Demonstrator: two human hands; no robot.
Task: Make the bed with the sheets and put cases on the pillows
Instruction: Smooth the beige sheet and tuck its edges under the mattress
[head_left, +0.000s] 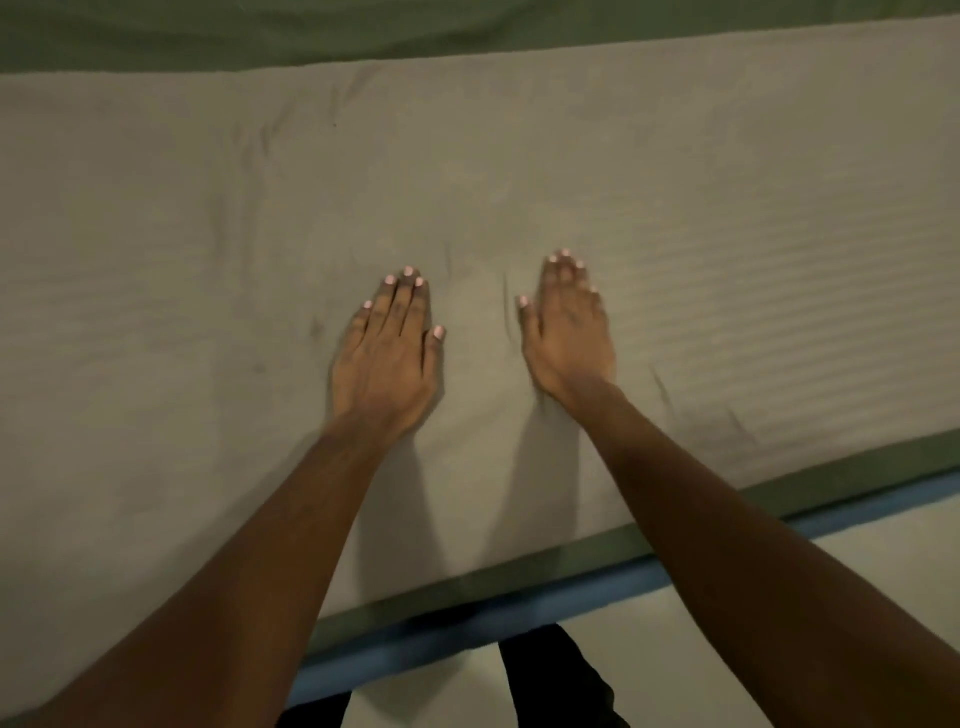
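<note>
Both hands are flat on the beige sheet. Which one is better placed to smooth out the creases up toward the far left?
Likely left. The left hand lies flat on the beige sheet on the side of those creases; the right hand would have to cross over it.
</note>
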